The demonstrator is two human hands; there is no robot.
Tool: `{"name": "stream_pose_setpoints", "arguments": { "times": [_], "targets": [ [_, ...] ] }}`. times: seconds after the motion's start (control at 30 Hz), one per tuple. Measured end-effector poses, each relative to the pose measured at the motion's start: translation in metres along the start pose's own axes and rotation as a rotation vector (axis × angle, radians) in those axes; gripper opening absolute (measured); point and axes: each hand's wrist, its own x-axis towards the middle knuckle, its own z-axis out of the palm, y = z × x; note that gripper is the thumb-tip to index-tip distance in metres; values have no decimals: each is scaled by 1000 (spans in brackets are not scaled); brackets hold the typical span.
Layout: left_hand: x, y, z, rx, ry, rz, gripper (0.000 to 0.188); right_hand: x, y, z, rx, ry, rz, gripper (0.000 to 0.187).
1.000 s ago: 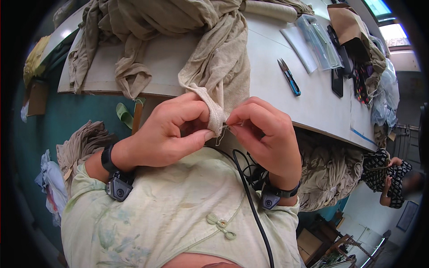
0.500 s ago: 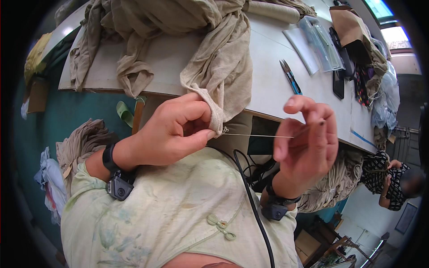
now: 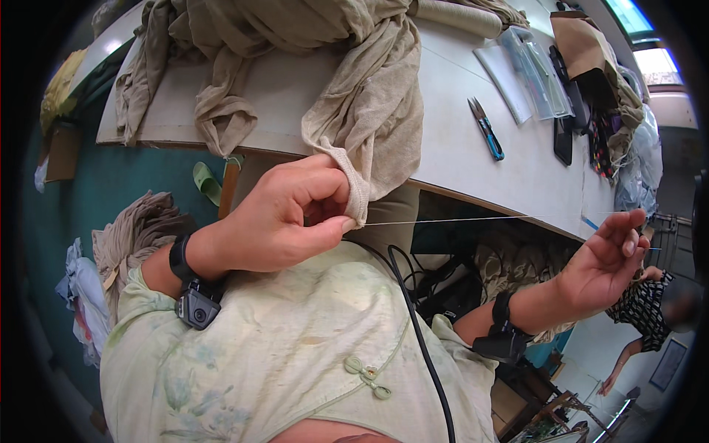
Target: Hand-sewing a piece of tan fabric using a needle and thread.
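My left hand [image 3: 284, 210] is closed on the ribbed edge of a beige knit garment [image 3: 377, 111], pinching it between thumb and fingers. From that edge a pale thread [image 3: 458, 220] runs taut to the right. At its other end my right hand [image 3: 602, 262] is held far out, fingers bent together around a thin needle [image 3: 654, 249] whose tip pokes out past them. The rest of the needle is hidden by the fingers. The garment hangs over the table's front edge, with its bulk lying on the tabletop.
Blue-handled thread snips [image 3: 486, 129] lie on the white table [image 3: 450, 81]. Behind them are a clear plastic case [image 3: 538, 77], a dark phone [image 3: 563, 140] and a paper bag [image 3: 580, 44]. A black cable [image 3: 421, 340] crosses my front. Another person [image 3: 639, 314] is at far right.
My right hand has swung far out to the right, drawing the thread longer and straight. The small loops of thread at the garment's edge have pulled in. My left hand keeps its place.
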Motion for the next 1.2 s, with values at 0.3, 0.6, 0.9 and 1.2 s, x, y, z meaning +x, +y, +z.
{"name": "stream_pose_setpoints", "arguments": {
  "times": [0.3, 0.6, 0.9, 1.2],
  "targets": [
    [-1, -2, 1, -42, 16, -23, 11, -44, 42, 44, -257, -106, 232, 14],
    [2, -3, 8, -208, 74, 30, 9, -108, 63, 87, -491, -544, 905, 10],
    [2, -3, 9, -163, 98, 59, 8, -110, 69, 87, -461, -512, 917, 9],
    [3, -2, 11, -190, 116, 67, 8, -109, 69, 87, -461, -505, 944, 9]
  ]
}}
